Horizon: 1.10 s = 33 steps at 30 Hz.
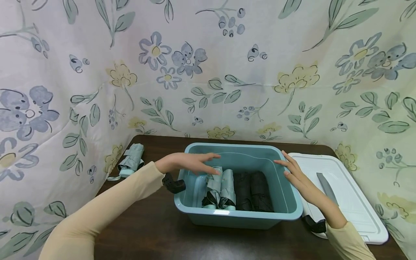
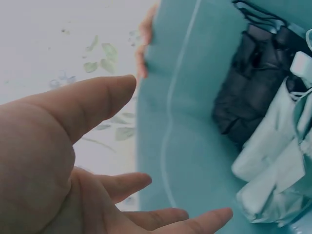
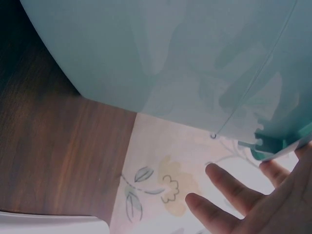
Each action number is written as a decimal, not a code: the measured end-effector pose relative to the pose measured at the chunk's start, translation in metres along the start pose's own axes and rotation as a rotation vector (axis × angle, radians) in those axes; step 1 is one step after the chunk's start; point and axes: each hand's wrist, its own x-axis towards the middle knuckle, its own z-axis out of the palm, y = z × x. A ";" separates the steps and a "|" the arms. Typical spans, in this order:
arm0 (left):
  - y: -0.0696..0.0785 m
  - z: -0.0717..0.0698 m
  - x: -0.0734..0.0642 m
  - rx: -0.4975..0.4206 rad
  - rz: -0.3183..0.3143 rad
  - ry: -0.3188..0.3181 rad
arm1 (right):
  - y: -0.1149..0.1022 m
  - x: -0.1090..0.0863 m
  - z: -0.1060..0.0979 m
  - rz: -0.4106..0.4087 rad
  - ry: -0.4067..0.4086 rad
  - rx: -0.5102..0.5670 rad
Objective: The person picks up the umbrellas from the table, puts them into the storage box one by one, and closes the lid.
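Observation:
A blue-green plastic bin (image 1: 240, 213) stands on the dark table. Inside lie two pale green folded umbrellas (image 1: 228, 189) and dark, rolled fabric bundles (image 1: 260, 191) that look like folded umbrellas too. My left hand (image 1: 191, 162) hovers over the bin's left part, fingers extended and holding nothing. In the left wrist view its spread fingers (image 2: 122, 187) are apart from the bundles. At the bin's right rim is my right hand (image 1: 302, 182), its fingers straight and spread. The right wrist view shows those fingers (image 3: 236, 187) beside the outer wall; the thumb is hidden.
Another pale green folded umbrella (image 1: 132, 159) lies on the table left of the bin. A white lid (image 1: 354, 202) with a grey strip lies to the right, close to the right forearm. Flowered cloth (image 1: 208, 72) hangs behind and at both sides.

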 end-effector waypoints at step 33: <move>-0.050 0.001 -0.053 0.178 0.361 0.841 | -0.001 0.000 0.000 0.013 -0.003 0.014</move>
